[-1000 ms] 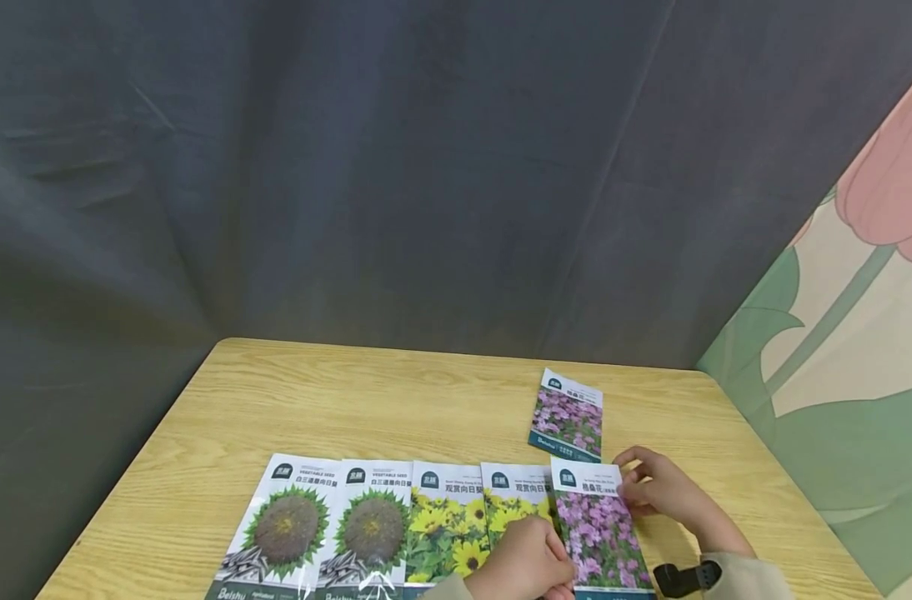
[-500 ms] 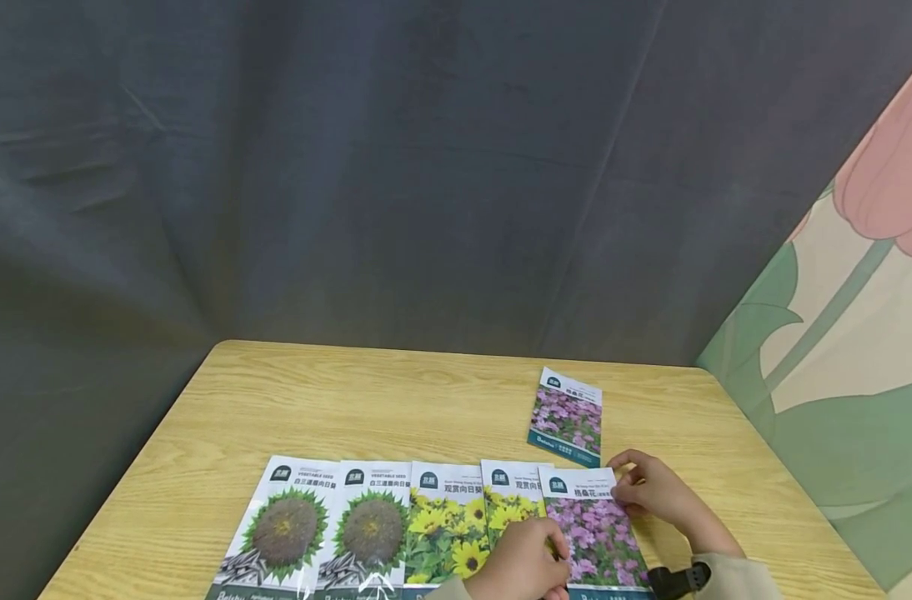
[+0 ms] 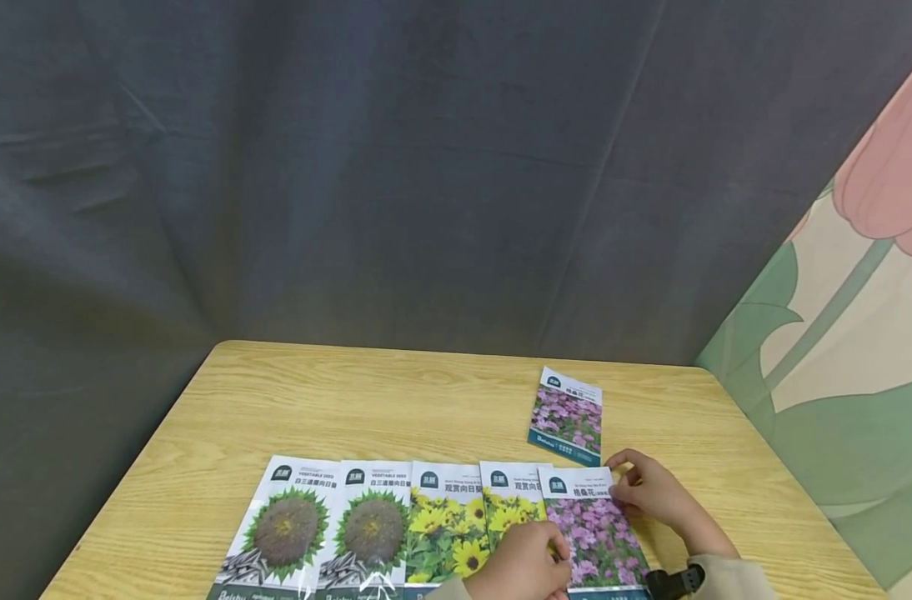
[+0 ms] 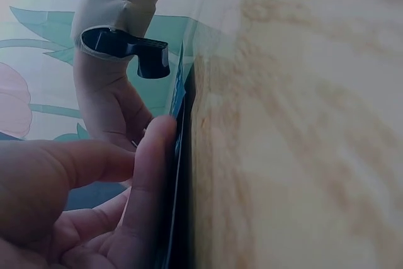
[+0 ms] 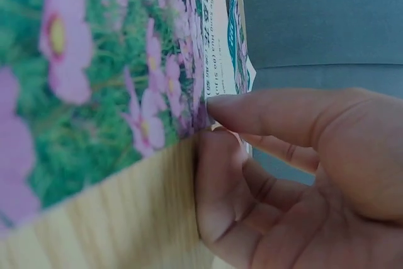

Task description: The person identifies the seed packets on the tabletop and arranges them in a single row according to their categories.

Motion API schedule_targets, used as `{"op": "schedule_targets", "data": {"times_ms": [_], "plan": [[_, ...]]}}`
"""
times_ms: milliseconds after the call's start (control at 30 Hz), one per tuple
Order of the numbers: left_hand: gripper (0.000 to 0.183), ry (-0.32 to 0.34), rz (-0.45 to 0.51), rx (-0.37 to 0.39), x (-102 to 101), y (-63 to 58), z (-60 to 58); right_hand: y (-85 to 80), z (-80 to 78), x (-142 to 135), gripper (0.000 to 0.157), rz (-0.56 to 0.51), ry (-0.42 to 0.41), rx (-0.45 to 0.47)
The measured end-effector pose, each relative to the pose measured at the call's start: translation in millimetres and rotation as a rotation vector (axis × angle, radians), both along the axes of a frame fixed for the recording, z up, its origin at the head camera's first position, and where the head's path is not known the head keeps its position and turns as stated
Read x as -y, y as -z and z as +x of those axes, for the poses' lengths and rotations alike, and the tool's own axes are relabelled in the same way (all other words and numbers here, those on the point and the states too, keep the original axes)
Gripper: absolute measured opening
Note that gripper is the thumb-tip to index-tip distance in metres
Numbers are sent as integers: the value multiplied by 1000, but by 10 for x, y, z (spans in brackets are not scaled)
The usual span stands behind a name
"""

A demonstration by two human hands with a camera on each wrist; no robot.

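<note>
Five-in-a-row is the rough layout of several overlapping seed packets along the table's near side. At its right end lies a purple-flower seed packet. My right hand pinches that packet's upper right edge, thumb on the printed face and a bent finger at the edge below. My left hand rests at the packet's lower left edge, over a yellow-flower seed packet. In the left wrist view its straight finger presses along the packets, low over the table.
Left in the row are another yellow-flower packet and two sunflower seed packets. A second purple-flower packet lies behind the row. A dark curtain hangs behind the table; a flower-patterned wall stands right.
My right hand has shifted the purple-flower packet slightly left and nearer, so it covers more of the yellow-flower packet beside it. The left hand has barely moved.
</note>
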State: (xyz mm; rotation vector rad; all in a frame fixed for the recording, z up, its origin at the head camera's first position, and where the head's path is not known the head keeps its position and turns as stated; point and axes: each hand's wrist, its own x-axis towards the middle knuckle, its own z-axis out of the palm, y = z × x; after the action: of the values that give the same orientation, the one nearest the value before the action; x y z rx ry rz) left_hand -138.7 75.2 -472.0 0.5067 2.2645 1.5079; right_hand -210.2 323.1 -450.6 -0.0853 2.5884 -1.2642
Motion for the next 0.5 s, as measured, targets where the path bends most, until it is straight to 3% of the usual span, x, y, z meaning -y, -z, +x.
{"op": "schedule_targets", "data": {"times_ms": [500], "plan": [[15, -9, 25, 137, -4, -84, 33, 35, 12, 10, 35, 32, 71, 4]]}}
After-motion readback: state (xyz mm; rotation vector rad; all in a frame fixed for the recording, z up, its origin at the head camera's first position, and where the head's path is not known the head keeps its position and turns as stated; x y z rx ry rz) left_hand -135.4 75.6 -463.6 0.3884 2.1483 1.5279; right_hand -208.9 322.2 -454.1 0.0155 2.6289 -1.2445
